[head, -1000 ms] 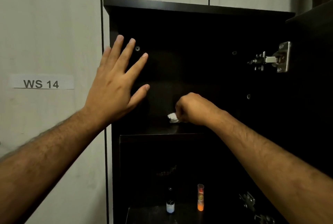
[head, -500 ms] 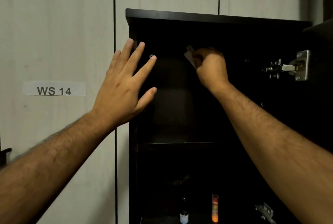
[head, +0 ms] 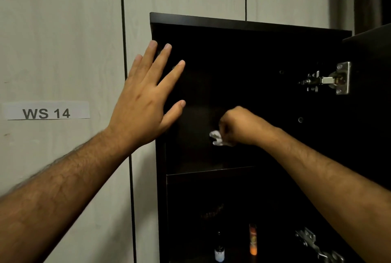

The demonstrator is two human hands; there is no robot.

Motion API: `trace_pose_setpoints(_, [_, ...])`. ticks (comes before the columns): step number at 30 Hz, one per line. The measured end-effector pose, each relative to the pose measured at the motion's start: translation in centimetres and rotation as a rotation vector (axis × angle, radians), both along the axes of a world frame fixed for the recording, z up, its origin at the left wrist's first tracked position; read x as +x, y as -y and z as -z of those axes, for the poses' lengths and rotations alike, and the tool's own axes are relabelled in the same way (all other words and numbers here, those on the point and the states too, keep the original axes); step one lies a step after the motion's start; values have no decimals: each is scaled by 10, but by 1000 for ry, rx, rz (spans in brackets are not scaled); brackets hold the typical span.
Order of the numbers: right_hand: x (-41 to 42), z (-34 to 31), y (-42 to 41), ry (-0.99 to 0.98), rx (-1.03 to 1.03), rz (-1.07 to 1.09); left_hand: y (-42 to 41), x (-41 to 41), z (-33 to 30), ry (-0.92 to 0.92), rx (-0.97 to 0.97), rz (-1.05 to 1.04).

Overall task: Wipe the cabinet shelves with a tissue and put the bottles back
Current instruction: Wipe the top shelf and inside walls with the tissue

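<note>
A dark open cabinet (head: 249, 24) hangs on a pale panelled wall. My right hand (head: 241, 125) reaches into its upper compartment and grips a crumpled white tissue (head: 216, 138) against the back panel, a little above the upper shelf (head: 211, 170). My left hand (head: 148, 98) is flat with fingers spread, over the cabinet's left side edge; whether it touches is unclear. In the lower compartment stand a small dark bottle (head: 219, 252) with a white label and a slim orange tube (head: 253, 239).
The cabinet door (head: 372, 93) stands open at the right, held by a metal hinge (head: 330, 80); a second hinge (head: 317, 245) shows lower down. A "WS 14" label (head: 46, 112) is stuck on the wall at the left.
My right hand with the tissue went from just above the shelf up to the top of the back panel, then back down. The left hand kept its place.
</note>
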State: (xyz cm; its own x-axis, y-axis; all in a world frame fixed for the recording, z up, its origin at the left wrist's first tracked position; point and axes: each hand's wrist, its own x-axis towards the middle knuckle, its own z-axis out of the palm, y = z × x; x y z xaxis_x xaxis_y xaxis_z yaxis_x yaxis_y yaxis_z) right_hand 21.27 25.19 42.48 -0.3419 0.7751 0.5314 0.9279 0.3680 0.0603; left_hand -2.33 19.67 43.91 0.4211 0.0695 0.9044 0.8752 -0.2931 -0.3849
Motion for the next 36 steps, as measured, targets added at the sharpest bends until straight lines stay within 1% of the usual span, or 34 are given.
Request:
trace_pose_setpoints(1, [3,-11,-1,-90,81,-14,0,-1,-1,-3,-3,-2])
trace_pose_setpoints(2, [6,-23,-5,-224,179,-26,-1,-1,-2,-7,-7,-4])
trace_pose_setpoints(4, [11,-46,-15,-539,372,-63,-1,-2,-2,-17,-13,-7])
trace_pose_setpoints(6, [10,-59,-24,-821,504,-127,-1,-2,-2,-21,-16,-7])
trace_pose_setpoints(7, [7,-63,-28,-892,562,-137,-1,-2,-1,-22,-18,-5])
trace_pose_setpoints(8, [2,-64,-32,-908,598,-132,-1,-2,0,-21,-22,-1])
trace_pose_setpoints(10, [-14,-62,-34,-860,623,-132,0,-3,2,-22,-31,14])
trace_pose_setpoints(11, [-23,-59,-32,-795,622,-139,0,-4,3,-22,-37,24])
trace_pose_setpoints(12, [-31,-53,-30,-694,622,-146,0,-6,4,-23,-42,34])
trace_pose_setpoints(14, [-42,-35,-22,-424,596,-184,0,-10,5,-28,-50,49])
trace_pose_setpoints(15, [-43,-22,-18,-287,550,-216,-1,-12,6,-31,-54,55])
trace_pose_setpoints(17, [-40,3,-7,-65,348,-236,-2,-14,7,-36,-62,59])
trace_pose_setpoints(19, [-32,20,0,98,137,-176,-2,-15,9,-33,-60,61])
trace_pose_setpoints(20, [-26,23,1,144,69,-126,-2,-14,10,-29,-59,69])
trace_pose_setpoints(21, [-19,22,0,145,41,-79,-3,-13,11,-22,-59,78])
trace_pose_setpoints(23, [-3,12,-4,35,86,-38,-3,-11,13,-7,-60,87])
trace_pose_setpoints(25, [10,-6,-10,-155,260,-36,-4,-9,14,-1,-58,84])
trace_pose_setpoints(27, [14,-28,-18,-401,452,-47,-4,-9,14,3,-52,74])
trace_pose_setpoints(29, [7,-46,-25,-628,511,-68,-3,-9,13,11,-54,69])
trace_pose_setpoints(30, [-1,-52,-29,-681,526,-104,-3,-8,12,17,-55,72])
trace_pose_setpoints(31, [-10,-54,-32,-679,540,-145,-2,-7,12,22,-54,79])
trace_pose_setpoints(32, [-20,-53,-32,-626,537,-180,-2,-7,12,27,-54,86])
trace_pose_setpoints(34, [-41,-39,-25,-416,510,-229,-3,-6,14,33,-56,97])
trace_pose_setpoints(36, [-53,-16,-16,-148,433,-297,-4,-5,15,39,-59,101])
